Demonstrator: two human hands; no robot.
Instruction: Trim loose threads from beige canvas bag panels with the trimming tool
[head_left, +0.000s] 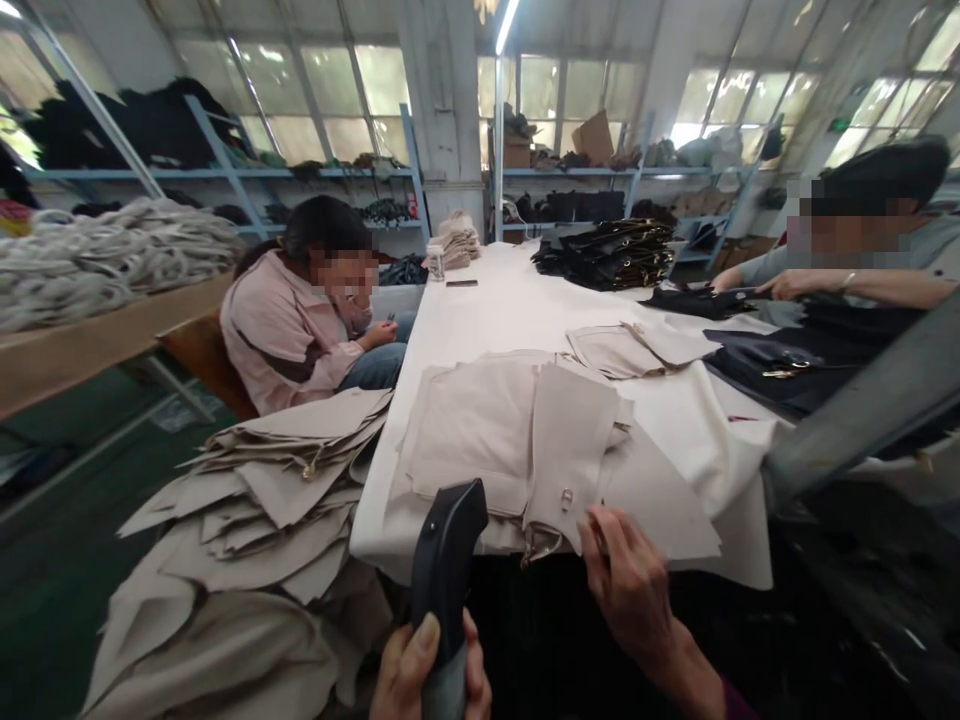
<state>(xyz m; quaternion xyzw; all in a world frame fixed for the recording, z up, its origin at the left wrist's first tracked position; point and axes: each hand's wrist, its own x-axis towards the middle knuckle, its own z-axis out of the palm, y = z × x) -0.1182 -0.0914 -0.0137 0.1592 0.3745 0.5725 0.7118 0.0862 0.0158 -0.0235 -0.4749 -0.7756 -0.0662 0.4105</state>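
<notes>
My left hand point(431, 665) is wrapped around the grey handle of a black hand-held tool point(448, 530) with a curved head, its exact kind unclear. The head reaches up over the front edge of the table. To the right, my right hand point(628, 580) has its fingers bent together at the front edge of a beige fabric panel point(574, 440), seemingly pinching it. That panel carries a small metal fitting point(567, 498) and lies over a stack of beige fabric pieces point(472, 430). A metal clasp point(536, 550) hangs at the stack's front edge.
Beige pieces point(277, 520) are heaped left of the white-covered table point(495, 300). A seated person point(292, 310) is at the left; another person point(862, 240) handles dark pieces at the right. A dark stack point(607, 255) stands farther back. A slanted grey post point(862, 410) crosses the right side.
</notes>
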